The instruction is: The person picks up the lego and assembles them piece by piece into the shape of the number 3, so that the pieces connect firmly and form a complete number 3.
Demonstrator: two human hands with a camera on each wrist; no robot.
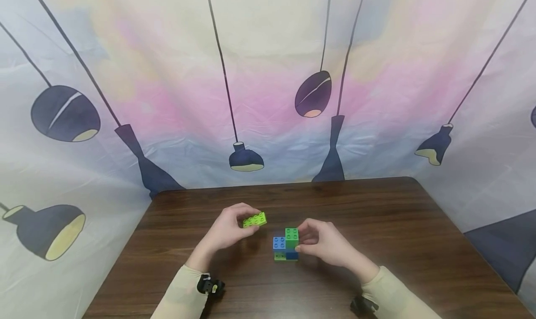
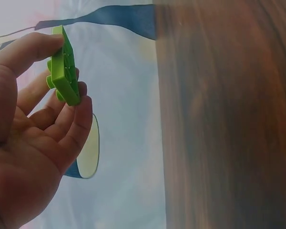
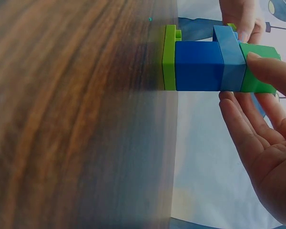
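Observation:
My left hand (image 1: pixel 228 228) holds a lime-green flat toy building brick (image 1: pixel 255 220) above the table, left of a small stack. In the left wrist view this brick (image 2: pixel 63 78) is pinched between thumb and fingertips, hollow underside facing right. My right hand (image 1: pixel 328 243) grips the green brick (image 3: pixel 258 81) at the top of the stack, thumb on one side and fingers opposite. Below that brick come a light blue flat brick (image 3: pixel 231 62) jutting out to the left, a dark blue brick (image 3: pixel 199 67) and a lime-green flat brick (image 3: pixel 169 59) at the bottom.
The stack stands on a dark brown wooden table (image 1: pixel 356 207). Behind and around the table hangs a pastel cloth (image 1: pixel 272 77) printed with lamps. Small black devices (image 1: pixel 209 285) are strapped to both wrists over pale sleeves (image 1: pixel 180 293).

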